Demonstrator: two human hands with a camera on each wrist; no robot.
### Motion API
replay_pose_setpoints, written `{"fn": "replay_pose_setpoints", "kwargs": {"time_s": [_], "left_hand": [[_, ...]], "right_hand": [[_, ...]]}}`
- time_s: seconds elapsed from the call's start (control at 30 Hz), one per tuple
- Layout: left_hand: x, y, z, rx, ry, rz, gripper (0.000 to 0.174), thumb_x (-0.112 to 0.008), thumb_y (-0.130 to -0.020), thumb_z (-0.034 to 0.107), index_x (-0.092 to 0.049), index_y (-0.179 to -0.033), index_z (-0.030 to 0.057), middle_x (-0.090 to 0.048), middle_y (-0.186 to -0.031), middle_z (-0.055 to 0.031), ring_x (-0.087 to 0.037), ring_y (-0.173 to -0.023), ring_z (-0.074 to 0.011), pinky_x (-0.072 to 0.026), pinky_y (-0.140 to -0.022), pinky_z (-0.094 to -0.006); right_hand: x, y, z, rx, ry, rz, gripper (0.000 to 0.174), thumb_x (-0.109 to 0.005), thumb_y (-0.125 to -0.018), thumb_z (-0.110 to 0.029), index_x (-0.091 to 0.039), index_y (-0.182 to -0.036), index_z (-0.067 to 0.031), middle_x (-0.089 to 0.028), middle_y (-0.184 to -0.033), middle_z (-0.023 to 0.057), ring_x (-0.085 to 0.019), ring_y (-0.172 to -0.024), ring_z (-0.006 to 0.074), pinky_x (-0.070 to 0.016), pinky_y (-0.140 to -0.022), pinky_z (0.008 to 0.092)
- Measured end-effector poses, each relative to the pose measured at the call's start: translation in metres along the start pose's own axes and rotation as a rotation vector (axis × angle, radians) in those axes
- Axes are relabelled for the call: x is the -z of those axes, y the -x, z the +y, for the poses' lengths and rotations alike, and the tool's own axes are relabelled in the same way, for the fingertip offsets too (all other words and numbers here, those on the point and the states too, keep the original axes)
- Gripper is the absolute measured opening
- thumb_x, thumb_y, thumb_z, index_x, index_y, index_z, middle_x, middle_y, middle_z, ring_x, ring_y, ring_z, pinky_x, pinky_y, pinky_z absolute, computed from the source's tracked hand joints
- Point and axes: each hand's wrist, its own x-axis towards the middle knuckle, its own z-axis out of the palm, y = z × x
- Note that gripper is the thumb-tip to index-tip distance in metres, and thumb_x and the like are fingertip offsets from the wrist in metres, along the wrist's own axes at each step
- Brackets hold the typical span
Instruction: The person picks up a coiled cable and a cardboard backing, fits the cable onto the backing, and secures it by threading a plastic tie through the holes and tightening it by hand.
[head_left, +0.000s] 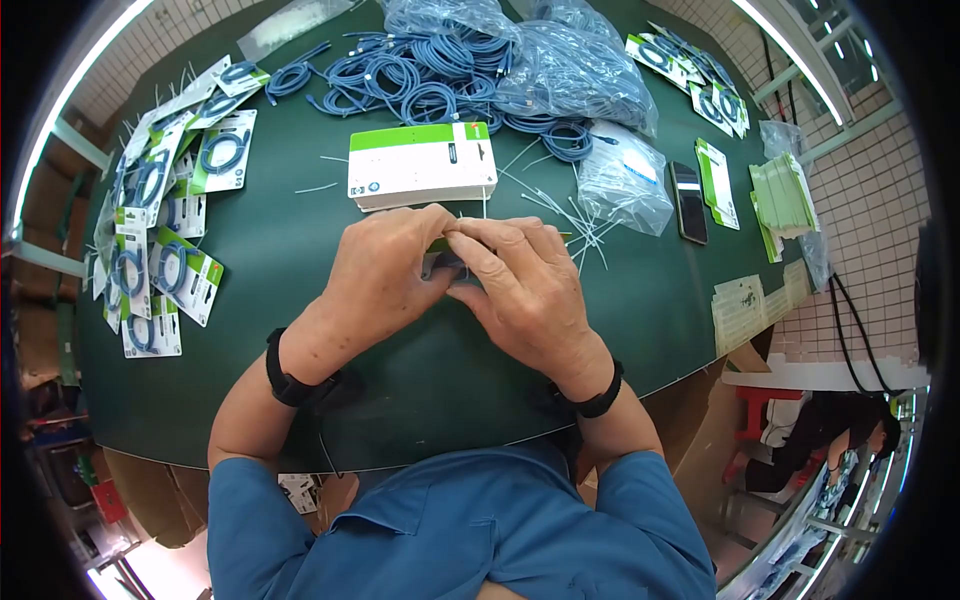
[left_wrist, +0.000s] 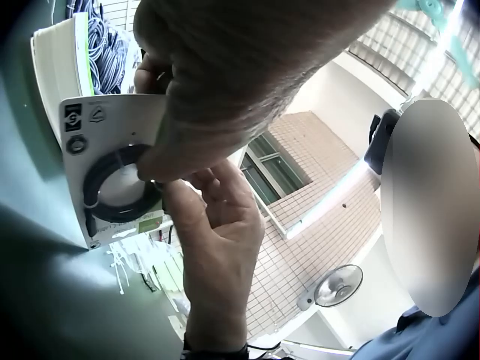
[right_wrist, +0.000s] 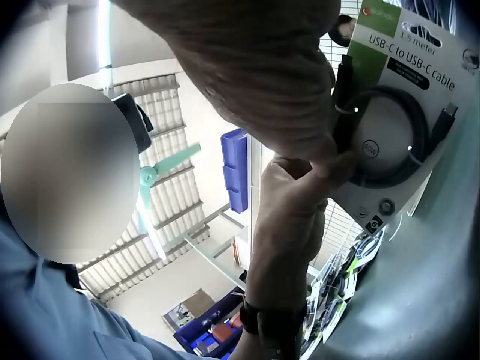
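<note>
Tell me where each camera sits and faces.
Head: worn there, facing forward and down over the table; left hand, right hand and blue shirt show.
Left wrist: strapped there, facing the carded cable; both hands, some shirt.
Right wrist: strapped there, facing the same; both hands, some shirt.
Shared by wrist views: carded cable.

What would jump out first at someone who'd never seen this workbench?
Probably the big tangle of blue cables at the far side of the dark green table, beside bulging clear plastic bags. Next, the left hand and right hand holding a USB-C cable card at centre, and the carded cables piled at left.
</note>
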Motion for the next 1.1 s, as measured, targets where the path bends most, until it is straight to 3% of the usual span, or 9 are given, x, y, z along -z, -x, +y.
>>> {"fn": "replay_pose_setpoints", "kwargs": {"time_s": [0.13,0.23,0.27,0.37,0.47,0.6,0.73,0.87,1.1], "left_hand": [[0.004,-0.005,0.002,-0.231,0.008,0.197,0.043,-0.086,-0.071,0.005,-0.071,-0.111,0.0029,-0.075,-0.102,-0.0143,-0.073,-0.092,-0.0287,-0.0565,-0.079,-0.0370],[0.002,-0.012,0.007,-0.379,0.047,0.304,0.053,-0.087,-0.071,0.003,-0.069,-0.120,0.0035,-0.075,-0.105,-0.0127,-0.073,-0.096,-0.0266,-0.0566,-0.080,-0.0364],[-0.001,-0.013,0.008,-0.309,0.081,0.349,0.057,-0.088,-0.071,0.005,-0.068,-0.125,0.0050,-0.074,-0.105,-0.0115,-0.072,-0.093,-0.0257,-0.0559,-0.077,-0.0361],[-0.007,-0.017,0.009,-0.174,0.149,0.427,0.065,-0.089,-0.073,0.008,-0.065,-0.133,0.0080,-0.072,-0.104,-0.0090,-0.070,-0.088,-0.0238,-0.0546,-0.071,-0.0354],[-0.007,-0.019,0.008,0.215,0.296,0.290,0.073,-0.092,-0.072,0.009,-0.060,-0.138,0.0083,-0.069,-0.106,-0.0069,-0.066,-0.086,-0.0199,-0.0505,-0.066,-0.0300],[-0.023,-0.020,-0.004,0.260,0.631,0.228,0.080,-0.092,-0.072,0.008,-0.056,-0.143,0.0098,-0.067,-0.112,-0.0075,-0.065,-0.091,-0.0181,-0.0473,-0.066,-0.0283],[-0.021,-0.020,0.003,0.017,0.290,0.434,0.068,-0.091,-0.072,0.007,-0.064,-0.134,0.0117,-0.062,-0.127,-0.0136,-0.062,-0.111,-0.0235,-0.0506,-0.076,-0.0322],[-0.018,-0.018,0.001,-0.268,-0.066,0.408,0.050,-0.089,-0.072,0.004,-0.072,-0.119,0.0117,-0.051,-0.145,-0.0185,-0.051,-0.131,-0.0328,-0.0499,-0.094,-0.0410],[-0.019,-0.021,0.002,-0.235,-0.045,0.274,0.037,-0.088,-0.072,0.002,-0.073,-0.105,0.0106,-0.040,-0.155,-0.0205,-0.043,-0.140,-0.0398,-0.0426,-0.108,-0.0518]], "right_hand": [[0.001,0.005,0.016,0.017,-0.025,0.018,0.052,-0.085,-0.077,-0.003,-0.069,-0.126,-0.0043,-0.070,-0.109,0.0112,-0.065,-0.092,0.0322,-0.0536,-0.078,0.0411],[0.001,0.009,0.022,-0.157,-0.257,0.036,0.045,-0.084,-0.082,-0.007,-0.067,-0.124,-0.0048,-0.071,-0.106,0.0089,-0.068,-0.094,0.0271,-0.0556,-0.077,0.0399],[0.000,0.011,0.025,-0.160,-0.252,0.042,0.045,-0.084,-0.082,-0.007,-0.067,-0.124,-0.0048,-0.071,-0.106,0.0089,-0.068,-0.094,0.0271,-0.0556,-0.077,0.0399],[-0.007,0.022,0.035,-0.521,-0.760,0.090,0.037,-0.080,-0.091,-0.007,-0.066,-0.124,-0.0020,-0.072,-0.106,0.0086,-0.070,-0.094,0.0194,-0.0577,-0.083,0.0347],[-0.009,0.030,0.041,-0.667,-0.883,0.108,0.032,-0.076,-0.096,-0.005,-0.062,-0.124,0.0019,-0.071,-0.113,0.0093,-0.067,-0.102,0.0147,-0.0571,-0.090,0.0310],[-0.009,0.034,0.045,-0.734,-0.937,0.099,0.032,-0.074,-0.098,-0.006,-0.059,-0.125,0.0038,-0.071,-0.117,0.0105,-0.067,-0.105,0.0129,-0.0569,-0.093,0.0289],[-0.012,0.036,0.047,-0.746,-0.944,0.121,0.033,-0.077,-0.096,-0.008,-0.061,-0.123,0.0028,-0.071,-0.111,0.0086,-0.068,-0.100,0.0127,-0.0573,-0.092,0.0298],[-0.012,0.036,0.046,-0.749,-0.937,0.125,0.032,-0.078,-0.095,-0.010,-0.063,-0.121,0.0019,-0.071,-0.108,0.0076,-0.068,-0.098,0.0128,-0.0574,-0.092,0.0307],[-0.009,0.037,0.044,-0.684,-0.910,0.056,0.034,-0.077,-0.097,-0.007,-0.061,-0.125,0.0032,-0.070,-0.116,0.0089,-0.067,-0.105,0.0139,-0.0557,-0.095,0.0303]]}}
